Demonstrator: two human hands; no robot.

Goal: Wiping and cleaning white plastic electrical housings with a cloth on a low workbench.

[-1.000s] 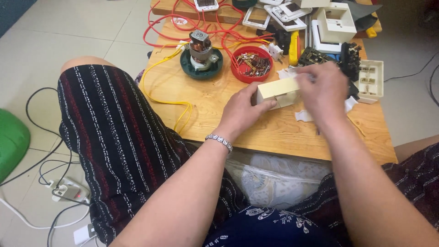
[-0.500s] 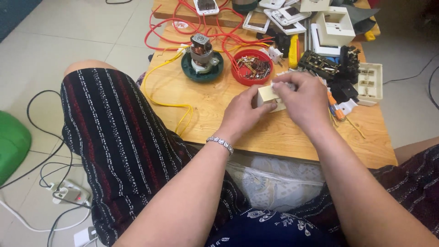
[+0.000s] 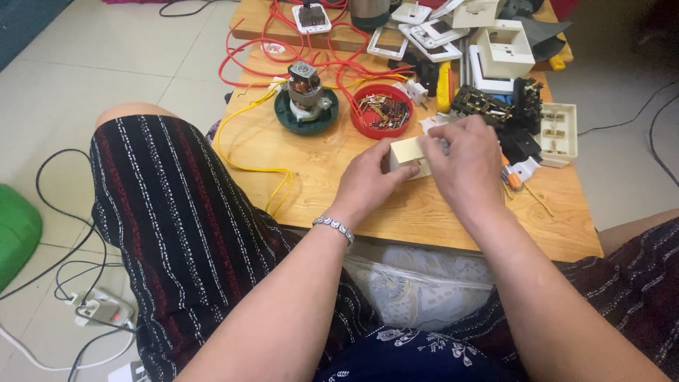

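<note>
1. Left hand (image 3: 371,177) gripping the near-left end of a small cream switch box (image 3: 406,152), fingers curled round its side, wrist wearing a silver bracelet (image 3: 334,228).
2. Right hand (image 3: 463,163) closing over the right end and top of the same cream switch box, fingers bent down and hiding that end.
3. Cream switch box being held between both hands just above the wooden counter (image 3: 424,212), near its middle; touching the wood or not, impossible to tell.
4. Sitting just beyond the hands: a red bowl (image 3: 382,112) holding small metal parts.
5. Standing left of the red bowl: a small electric motor (image 3: 305,88) on a dark green round base (image 3: 305,117).
6. Looping across the far part of the counter: red wires (image 3: 262,49); trailing from the motor toward the near-left edge: a yellow wire (image 3: 244,166).
7. Lying right of the hands: black switch mechanisms (image 3: 488,106), a cream socket plate (image 3: 559,133) near the right edge, and a white wall box (image 3: 503,49) farther back.
8. Resting left of the counter: a knee in dark striped cloth (image 3: 163,212).
9. Lying on the tiled floor at lower left: a power strip (image 3: 102,308) with black cables running off it.
</note>
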